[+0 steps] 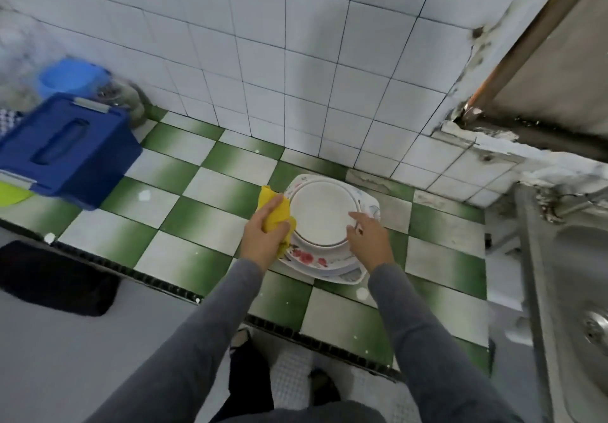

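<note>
Green-and-white checked counter tiles [184, 192] below a white-tiled wall [296, 60] carry our stack of plates [307, 259], its plain white top plate [320, 215] lying straight ahead between our 2 hands: our left hand [263, 238] is clenched around a bunched yellow cloth [274, 208] touching the stack's left rim, while our right hand [368, 241] lies slack, fingertips on the top plate's right rim. We judge the cloth need only sweep rightward over that round plate, the left hand being the nearer tool. How many plates sit beneath, and whether the right thumb hooks under the rim, we cannot make out.
</note>
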The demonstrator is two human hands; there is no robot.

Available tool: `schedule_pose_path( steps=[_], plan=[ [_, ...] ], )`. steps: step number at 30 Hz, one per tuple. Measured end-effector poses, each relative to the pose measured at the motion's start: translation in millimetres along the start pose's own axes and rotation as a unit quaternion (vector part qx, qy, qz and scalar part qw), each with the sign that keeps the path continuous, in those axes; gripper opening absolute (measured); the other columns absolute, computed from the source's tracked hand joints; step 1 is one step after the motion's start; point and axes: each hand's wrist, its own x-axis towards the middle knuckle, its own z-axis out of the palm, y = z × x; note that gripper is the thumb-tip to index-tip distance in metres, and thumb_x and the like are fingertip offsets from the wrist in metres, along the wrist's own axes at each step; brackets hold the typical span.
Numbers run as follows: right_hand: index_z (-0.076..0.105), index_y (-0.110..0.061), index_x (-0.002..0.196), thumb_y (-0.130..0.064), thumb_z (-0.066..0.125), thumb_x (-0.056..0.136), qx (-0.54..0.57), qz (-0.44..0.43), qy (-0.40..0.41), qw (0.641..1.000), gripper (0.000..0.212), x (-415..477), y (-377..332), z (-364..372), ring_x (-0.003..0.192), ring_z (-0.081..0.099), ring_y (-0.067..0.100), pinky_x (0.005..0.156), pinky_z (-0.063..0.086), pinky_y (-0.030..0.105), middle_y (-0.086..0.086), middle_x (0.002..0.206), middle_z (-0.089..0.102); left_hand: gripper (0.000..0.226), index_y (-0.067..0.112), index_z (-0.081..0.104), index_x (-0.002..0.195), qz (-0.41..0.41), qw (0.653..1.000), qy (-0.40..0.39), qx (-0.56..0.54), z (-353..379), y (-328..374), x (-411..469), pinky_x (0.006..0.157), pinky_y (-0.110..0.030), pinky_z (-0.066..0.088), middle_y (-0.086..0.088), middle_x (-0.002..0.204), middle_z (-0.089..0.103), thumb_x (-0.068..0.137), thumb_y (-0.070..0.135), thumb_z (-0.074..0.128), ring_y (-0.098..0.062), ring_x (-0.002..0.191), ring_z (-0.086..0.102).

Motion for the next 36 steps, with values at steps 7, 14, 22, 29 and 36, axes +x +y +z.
schedule_pose_path(
  steps=[7, 14, 22, 29, 36],
  plan=[
    [0.054, -0.017, 0.141, -0.013, 0.059, 0.095, -0.004, 0.058, 0.055, 0.997, 0.046, 6.2, -13.2, 18.1, 0.125, 0.053, 0.031, 0.108, 0.043, 0.039, 0.014, 0.141, 0.054, 0.051, 0.044, 0.060, 0.126, -0.008, 0.996, -0.084, 0.011, -21.4, 13.6, 28.5, 0.065, -0.017, 0.056, -0.004, 0.135, 0.049, 0.093, 0.004, 0.063, -0.021, 0.105, 0.061],
    [0.056, -0.018, 0.140, -0.014, 0.066, 0.093, -0.008, 0.077, 0.088, 0.993, 0.048, 10.1, -16.1, 25.0, 0.124, 0.053, 0.031, 0.107, 0.041, 0.036, 0.014, 0.137, 0.058, 0.051, 0.039, 0.058, 0.135, -0.024, 0.991, -0.126, 0.025, -28.4, 22.2, 43.4, 0.062, -0.017, 0.054, -0.001, 0.135, 0.045, 0.095, 0.008, 0.063, -0.011, 0.095, 0.058],
    [0.057, -0.019, 0.140, -0.005, 0.055, 0.096, 0.014, 0.076, 0.085, 0.993, 0.047, 16.2, -13.5, 20.3, 0.119, 0.057, 0.034, 0.106, 0.046, 0.039, 0.017, 0.133, 0.061, 0.051, 0.035, 0.055, 0.138, -0.027, 0.992, -0.124, 0.012, -24.1, 27.7, 42.3, 0.053, -0.012, 0.051, 0.001, 0.129, 0.043, 0.096, 0.007, 0.061, -0.009, 0.088, 0.057],
    [0.055, -0.024, 0.142, -0.004, 0.042, 0.098, 0.002, 0.052, 0.072, 0.996, 0.050, 20.4, -12.1, 16.4, 0.097, 0.065, 0.040, 0.084, 0.058, 0.053, 0.021, 0.119, 0.062, 0.051, 0.035, 0.055, 0.138, -0.025, 0.995, -0.099, -0.004, -19.9, 25.8, 39.1, 0.053, -0.013, 0.051, 0.002, 0.133, 0.041, 0.095, 0.007, 0.061, -0.012, 0.091, 0.056],
    [0.042, -0.026, 0.150, -0.004, 0.033, 0.101, -0.069, 0.028, 0.011, 0.997, 0.054, 17.8, -14.9, 7.6, 0.100, 0.063, 0.037, 0.088, 0.057, 0.050, 0.021, 0.124, 0.056, 0.053, 0.033, 0.055, 0.138, -0.017, 0.996, -0.075, -0.040, -17.5, 22.8, 35.6, 0.055, -0.016, 0.054, 0.000, 0.134, 0.043, 0.094, 0.005, 0.062, -0.015, 0.095, 0.058]
  ],
)
